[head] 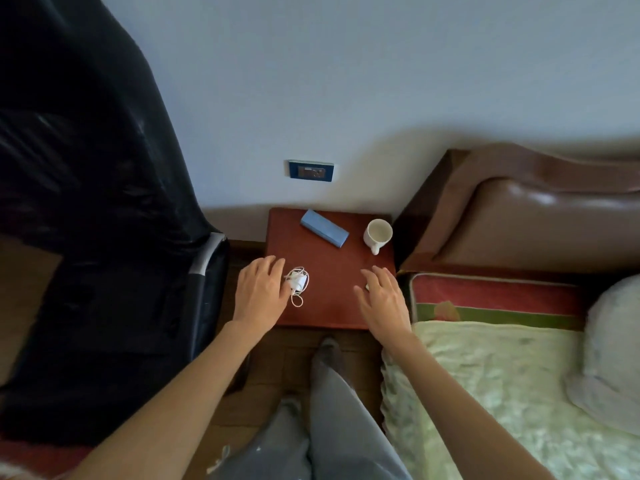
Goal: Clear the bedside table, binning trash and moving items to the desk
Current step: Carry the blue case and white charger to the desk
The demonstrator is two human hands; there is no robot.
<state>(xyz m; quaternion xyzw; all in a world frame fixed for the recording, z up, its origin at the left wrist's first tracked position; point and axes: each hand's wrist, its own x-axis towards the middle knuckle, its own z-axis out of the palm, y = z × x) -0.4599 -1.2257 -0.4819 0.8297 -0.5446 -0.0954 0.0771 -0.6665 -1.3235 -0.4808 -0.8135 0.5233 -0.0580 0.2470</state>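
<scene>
The white charger (298, 280), its cable coiled loosely round it, lies on the bedside table (329, 306) right at the fingertips of our left hand (260, 292); that hand is spread with relaxed fingers and holds nothing, though we cannot tell whether it is touching the plug yet. Our right hand (382, 301) is likewise spread flat and low over the table's near right corner; something small and pale peeps from under its fingers, too hidden to name. Beyond the left hand lies the blue case (323, 229), and beyond the right hand stands the white mug (377, 234), handle towards us; so 3 items remain. We judge the charger comes first; we should close thumb and fingers round the plug and the coil together, so no loop trails or snags the table edge; then lift straight up.
</scene>
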